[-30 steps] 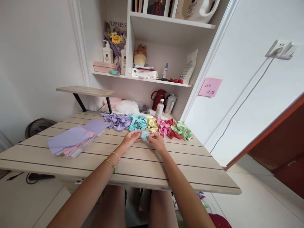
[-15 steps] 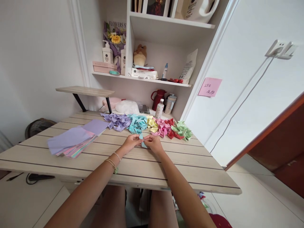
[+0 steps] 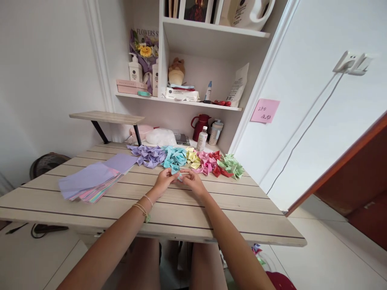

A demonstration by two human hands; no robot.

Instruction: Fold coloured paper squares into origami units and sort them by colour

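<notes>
Between my two hands is a small folded piece of light blue paper, mostly covered by my fingers. My left hand is closed on its left side, and my right hand pinches it from the right. Just beyond my fingers lies a heap of blue folded paper pieces. Purple folded pieces lie to its left. To its right come yellow ones, pink ones, red ones and green ones.
A fanned stack of coloured paper sheets lies on the left of the slatted table. Behind the heaps stand a clear bottle, a dark red jug and a tumbler. A small raised shelf stands at the back left.
The blue paper has been turned between my fingers, and less of it shows now. My hands have drawn slightly closer around it. The camera view has shifted a little.
</notes>
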